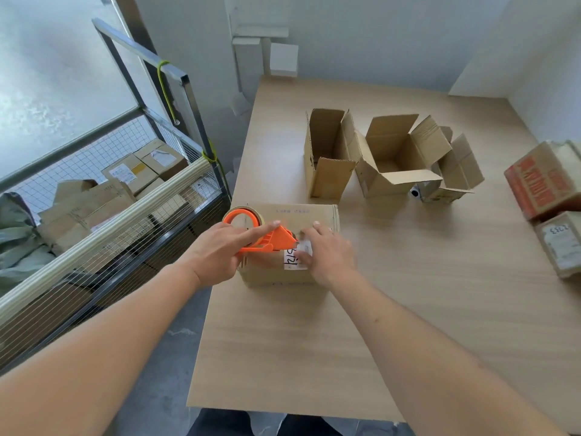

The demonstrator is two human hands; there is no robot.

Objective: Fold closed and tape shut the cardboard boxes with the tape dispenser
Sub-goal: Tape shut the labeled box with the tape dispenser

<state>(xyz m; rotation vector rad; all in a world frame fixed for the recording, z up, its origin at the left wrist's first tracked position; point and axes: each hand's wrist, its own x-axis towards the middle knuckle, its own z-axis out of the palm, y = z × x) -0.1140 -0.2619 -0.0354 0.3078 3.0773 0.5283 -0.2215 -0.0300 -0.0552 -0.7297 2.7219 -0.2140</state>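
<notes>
Closed cardboard box [292, 243] sits near the left edge of the wooden table [314, 341], long axis running left-right. Left hand [220, 253] grips the orange tape dispenser [267, 237] on the box top, index finger laid along it; roll end to the left, cutter end pointing right, long axis along the box. Right hand [327, 251] presses flat on the box top beside a white label [297, 258], fingers straight. Farther back: two open boxes [393, 158], flaps up. Red printed box [544, 180] at the right edge. Wire cage cart [110, 190] of parcels to the left. White walls behind.

Dispenser [251, 228] atop closed box [289, 247]
</notes>
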